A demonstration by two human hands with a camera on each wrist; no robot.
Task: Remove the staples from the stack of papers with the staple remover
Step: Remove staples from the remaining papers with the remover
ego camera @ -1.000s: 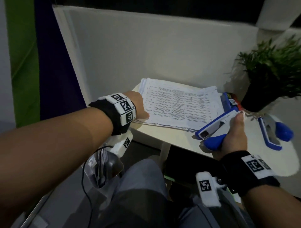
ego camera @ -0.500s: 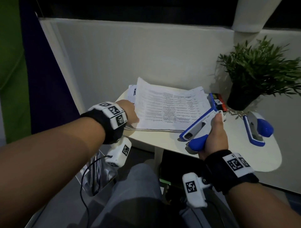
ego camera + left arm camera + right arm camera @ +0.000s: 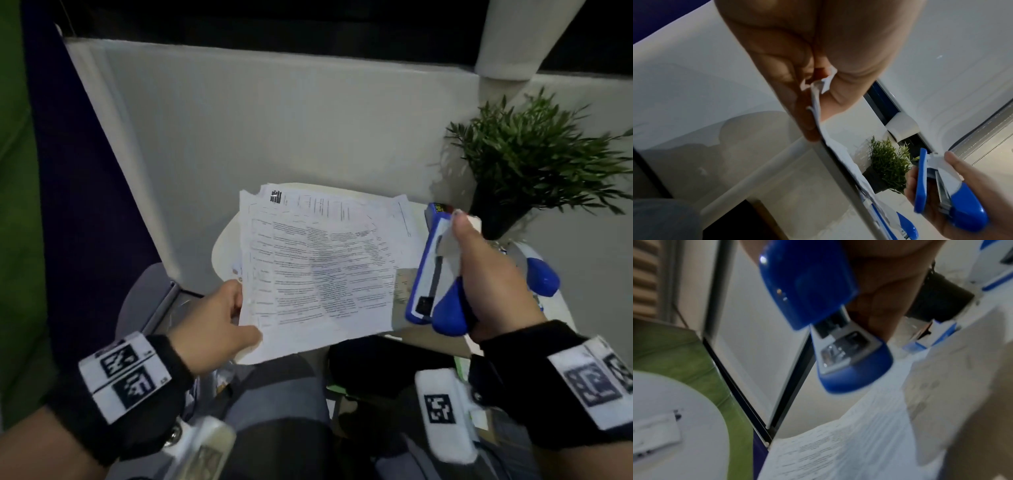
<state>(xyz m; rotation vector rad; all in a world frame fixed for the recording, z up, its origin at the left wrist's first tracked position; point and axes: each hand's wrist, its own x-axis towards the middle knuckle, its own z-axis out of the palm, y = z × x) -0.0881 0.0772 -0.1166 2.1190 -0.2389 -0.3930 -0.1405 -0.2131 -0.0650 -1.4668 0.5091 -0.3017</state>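
My left hand [image 3: 245,320] pinches the near left corner of a printed set of papers [image 3: 318,274], thumb on top, and holds it tilted above the table. The left wrist view shows the fingers [image 3: 807,123] and thumb clamped on the paper edge [image 3: 817,104]. More sheets of the paper stack [image 3: 346,202] lie on the round white table [image 3: 224,250] behind it. My right hand [image 3: 479,267] grips a blue and white staple remover [image 3: 430,270] just right of the held papers, thumb on its upper end. In the right wrist view the tool's blue nose [image 3: 851,369] hangs above the papers [image 3: 849,443].
A second blue and white tool [image 3: 541,279] lies on the table behind my right hand. A potted green plant [image 3: 534,164] stands at the back right, with a small dark box [image 3: 440,207] beside it. A white wall panel closes the far side. My knees are under the table's near edge.
My left hand has lifted a set of papers off the stack and brought it toward me. My right hand has raised the staple remover and turned it more upright.
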